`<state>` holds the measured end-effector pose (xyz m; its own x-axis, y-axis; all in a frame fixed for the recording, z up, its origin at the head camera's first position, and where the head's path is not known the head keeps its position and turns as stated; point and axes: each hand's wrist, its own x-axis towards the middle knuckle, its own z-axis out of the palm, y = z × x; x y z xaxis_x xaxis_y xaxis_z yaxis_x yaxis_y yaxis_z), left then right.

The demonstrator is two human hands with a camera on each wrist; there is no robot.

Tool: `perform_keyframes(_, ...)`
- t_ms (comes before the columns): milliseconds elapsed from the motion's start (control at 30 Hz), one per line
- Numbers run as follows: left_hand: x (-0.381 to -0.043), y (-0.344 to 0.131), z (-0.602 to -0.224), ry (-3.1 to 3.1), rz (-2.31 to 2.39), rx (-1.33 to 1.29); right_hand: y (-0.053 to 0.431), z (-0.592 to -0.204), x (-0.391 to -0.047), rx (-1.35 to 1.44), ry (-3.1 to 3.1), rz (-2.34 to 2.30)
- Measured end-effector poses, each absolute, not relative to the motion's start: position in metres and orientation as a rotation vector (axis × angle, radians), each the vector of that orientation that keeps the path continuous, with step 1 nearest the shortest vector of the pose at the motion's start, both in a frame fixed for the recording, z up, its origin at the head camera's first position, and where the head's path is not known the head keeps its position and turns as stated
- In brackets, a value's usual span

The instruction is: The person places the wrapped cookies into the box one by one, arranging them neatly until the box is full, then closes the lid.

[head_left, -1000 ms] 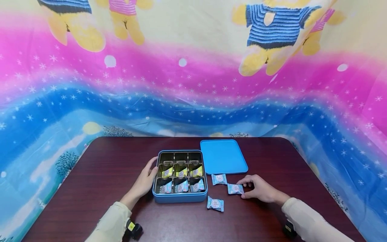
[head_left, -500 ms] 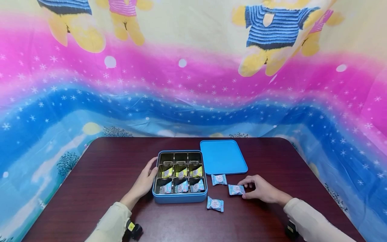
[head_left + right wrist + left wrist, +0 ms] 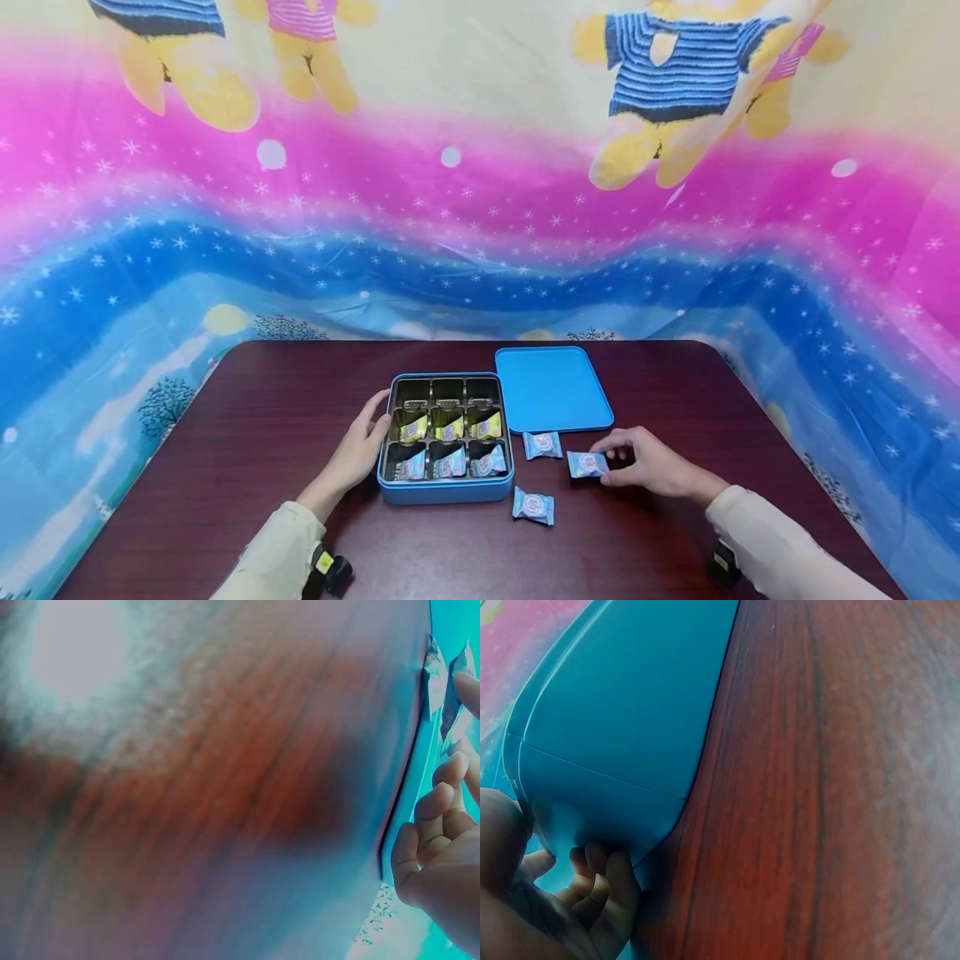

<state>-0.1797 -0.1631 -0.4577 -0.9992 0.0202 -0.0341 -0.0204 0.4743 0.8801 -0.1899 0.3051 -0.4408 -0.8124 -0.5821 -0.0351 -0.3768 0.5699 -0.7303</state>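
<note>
My left hand (image 3: 363,446) grips the left side of a square blue tin (image 3: 447,492); in the left wrist view, its curled fingers (image 3: 619,892) lie against the tin's wall near a corner. Inside, a divided tray holds three yellow-green wrapped candies (image 3: 449,428) in the middle row and three light-blue wrapped candies (image 3: 449,462) in the front row. To the tin's right, my right hand (image 3: 656,467) pinches a light-blue candy (image 3: 587,465) between thumb and fingers. This candy (image 3: 454,697) appears edge-on in the right wrist view.
Two more blue candies lie on the dark wooden table (image 3: 420,554): one (image 3: 542,445) by the lid, one (image 3: 533,506) nearer the front. The tin's flat blue lid (image 3: 555,390) lies behind them, right beside the tin. A patterned cloth (image 3: 480,217) hangs behind the table.
My right hand and its pinched candy shifted slightly right, then rose a little off the table. The left hand and the tin have stayed in place.
</note>
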Motion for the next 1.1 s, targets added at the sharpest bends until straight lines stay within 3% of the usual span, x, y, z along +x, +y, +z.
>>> perform_keyframes(1100, -0.18, -0.165, -0.457, 2.636, 1.608, 0.011, 0.278, -0.419, -0.205, -0.833, 2.582, -1.152)
